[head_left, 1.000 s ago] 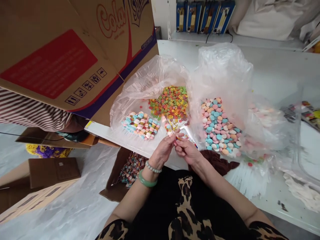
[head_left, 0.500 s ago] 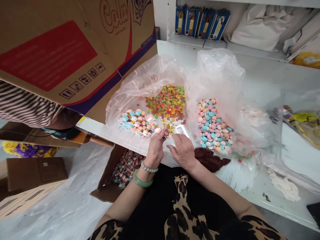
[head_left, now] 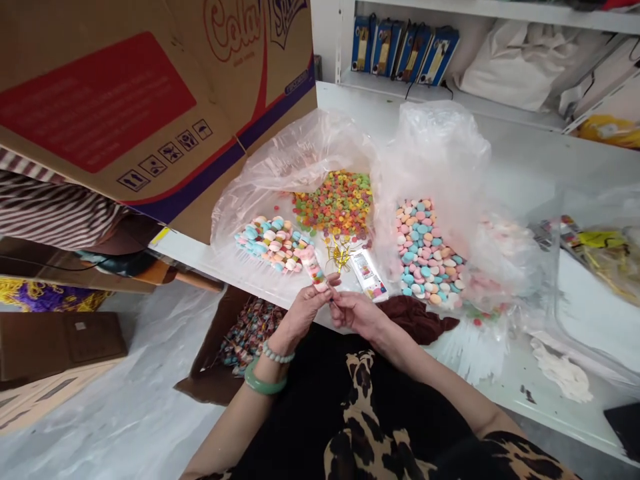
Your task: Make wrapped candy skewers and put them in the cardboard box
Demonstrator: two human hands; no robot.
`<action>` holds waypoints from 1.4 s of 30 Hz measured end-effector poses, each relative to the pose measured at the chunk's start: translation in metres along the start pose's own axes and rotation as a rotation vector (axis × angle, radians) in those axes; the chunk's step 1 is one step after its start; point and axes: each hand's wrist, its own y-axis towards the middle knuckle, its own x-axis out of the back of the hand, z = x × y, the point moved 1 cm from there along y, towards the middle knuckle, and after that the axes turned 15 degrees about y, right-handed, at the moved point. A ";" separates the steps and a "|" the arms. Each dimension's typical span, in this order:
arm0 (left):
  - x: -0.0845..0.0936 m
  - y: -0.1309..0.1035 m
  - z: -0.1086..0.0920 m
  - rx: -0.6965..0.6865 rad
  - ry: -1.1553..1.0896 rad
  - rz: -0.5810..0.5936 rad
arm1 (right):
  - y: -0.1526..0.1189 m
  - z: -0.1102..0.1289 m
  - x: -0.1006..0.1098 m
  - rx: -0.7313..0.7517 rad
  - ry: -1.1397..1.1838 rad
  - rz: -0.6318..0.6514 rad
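My left hand [head_left: 307, 308] is closed round the lower end of a candy skewer [head_left: 314, 267] in a clear wrapper, its pastel pieces pointing up and left. Against it, my right hand [head_left: 354, 311] pinches at the skewer's bottom end; fingertips of both hands meet there and hide what is between them. Just beyond the fingers lies a bunch of gold twist ties [head_left: 341, 255]. A white packet of printed labels [head_left: 369, 273] rests to their right. Left of the ties sits a pile of wrapped candy skewers [head_left: 273, 243], with ring-shaped gummies [head_left: 335, 200] behind on the plastic.
Pastel oval candies [head_left: 427, 253] fill an open plastic bag on the right. A brown cloth [head_left: 417, 319] lies at the table edge. Below left, a carton [head_left: 200, 367] holds finished-looking skewers. A large cardboard box [head_left: 225, 120] stands at the left; shelves [head_left: 385, 83] line the back.
My right hand has drawn back from the gold ties to the skewer's end, uncovering the label packet. My left hand has moved down slightly, and the skewer now stands out from the pile.
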 end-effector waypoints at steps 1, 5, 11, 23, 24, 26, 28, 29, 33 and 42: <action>0.002 0.000 0.000 -0.006 0.057 -0.068 | 0.000 0.003 -0.001 0.083 -0.012 -0.085; -0.005 0.005 0.010 0.069 0.132 -0.001 | 0.011 0.017 -0.012 0.214 0.022 -0.204; -0.015 0.010 0.029 0.111 0.281 -0.191 | 0.041 0.015 -0.015 0.183 0.296 -0.411; 0.022 0.030 0.013 -0.018 0.254 -0.465 | 0.098 0.079 0.064 0.482 -1.425 -0.453; 0.021 0.032 0.013 0.016 0.194 -0.453 | 0.103 0.077 0.066 0.467 -1.544 -0.436; 0.019 0.034 0.013 0.081 0.099 -0.434 | 0.109 0.074 0.067 0.478 -1.686 -0.411; 0.019 0.036 0.012 0.128 0.037 -0.428 | 0.107 0.075 0.068 0.537 -1.720 -0.375; 0.019 0.036 0.011 0.145 0.019 -0.430 | 0.104 0.078 0.068 0.579 -1.704 -0.353; 0.014 0.040 0.006 0.167 -0.001 -0.437 | 0.078 0.089 0.059 0.706 -1.372 -0.342; -0.020 0.038 0.000 0.151 -0.047 -0.342 | 0.035 0.038 -0.006 0.673 -0.737 -0.170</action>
